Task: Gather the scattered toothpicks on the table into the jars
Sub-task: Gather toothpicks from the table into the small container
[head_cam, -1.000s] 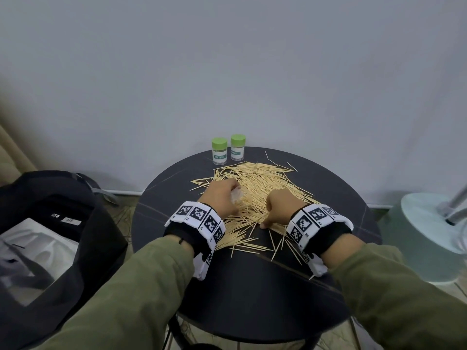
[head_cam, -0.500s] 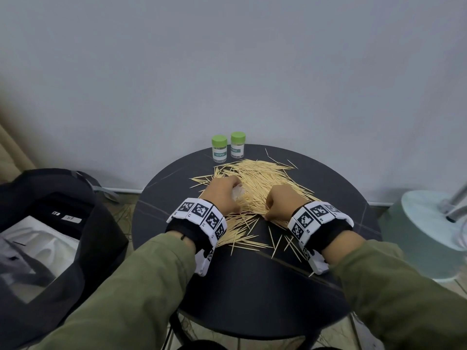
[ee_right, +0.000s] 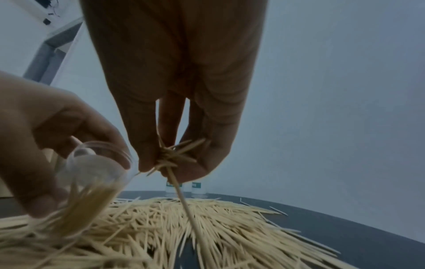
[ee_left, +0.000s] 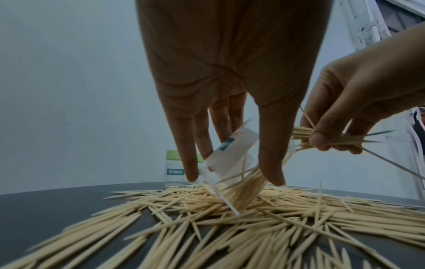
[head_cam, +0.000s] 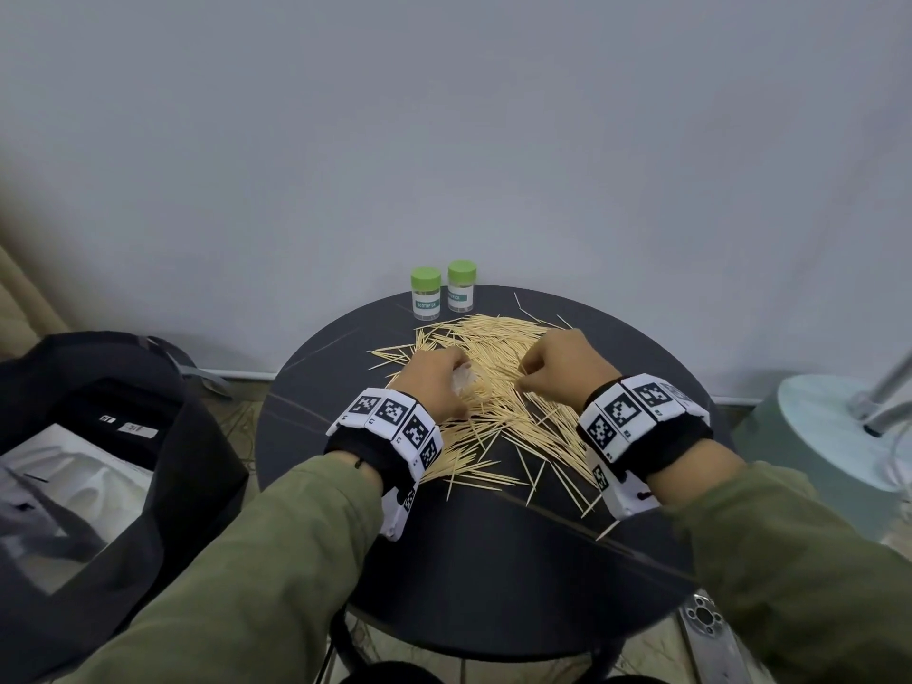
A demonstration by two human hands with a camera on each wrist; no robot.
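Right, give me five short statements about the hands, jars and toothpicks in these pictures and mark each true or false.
1. The left hand holds a clear open plastic jar tilted over the pile. True.
2. The right hand is empty. False: it pinches a bundle of pale wooden toothpicks.
3. Two green-lidded jars stand at the far edge of the round dark table. True.
4. The held jar is empty. False: toothpicks lie inside it.
5. The scattered toothpicks are all cleared off the table. False: many remain.
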